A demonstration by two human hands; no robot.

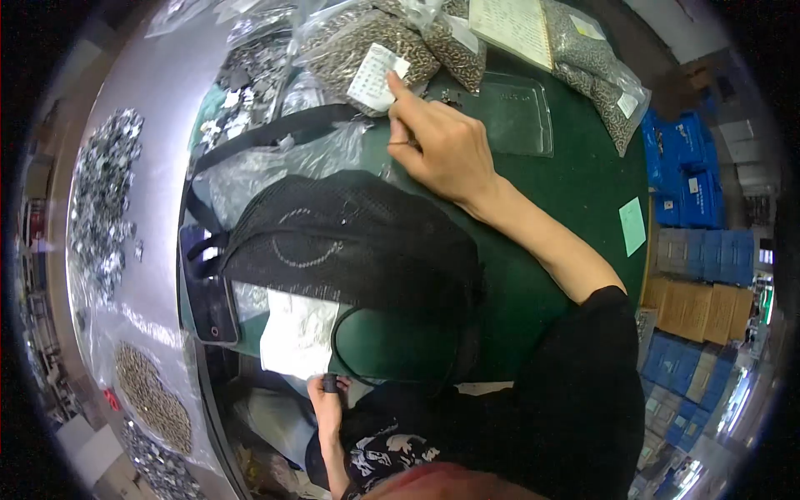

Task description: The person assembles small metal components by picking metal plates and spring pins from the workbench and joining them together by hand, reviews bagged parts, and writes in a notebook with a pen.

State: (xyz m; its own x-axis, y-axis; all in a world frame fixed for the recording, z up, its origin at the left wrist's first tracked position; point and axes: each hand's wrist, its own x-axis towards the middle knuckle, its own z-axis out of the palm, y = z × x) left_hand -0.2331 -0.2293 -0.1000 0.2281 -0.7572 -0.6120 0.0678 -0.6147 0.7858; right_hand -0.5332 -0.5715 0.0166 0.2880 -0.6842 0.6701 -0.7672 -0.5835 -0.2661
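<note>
My right hand (442,142) reaches over the table with its index finger stretched out, the tip on a white printed label (377,77). The other fingers are curled and hold nothing visible. That label lies on a clear plastic bag of small brass-coloured metal parts (333,50). My left hand (327,396), low in the view with a black band on one finger, is closed at the lower edge of a crumpled white sheet (298,337). A black mesh bag (358,233) with a strap lies between my hands and overlaps the sheet's upper part.
A smartphone (210,308) lies at the table's left edge. A handwritten notebook (512,29), bags of grey parts (596,58) and a clear plastic tray (518,117) are at the back. Loose metal pieces (108,200) cover part of the left bench. Blue crates (683,167) stand right.
</note>
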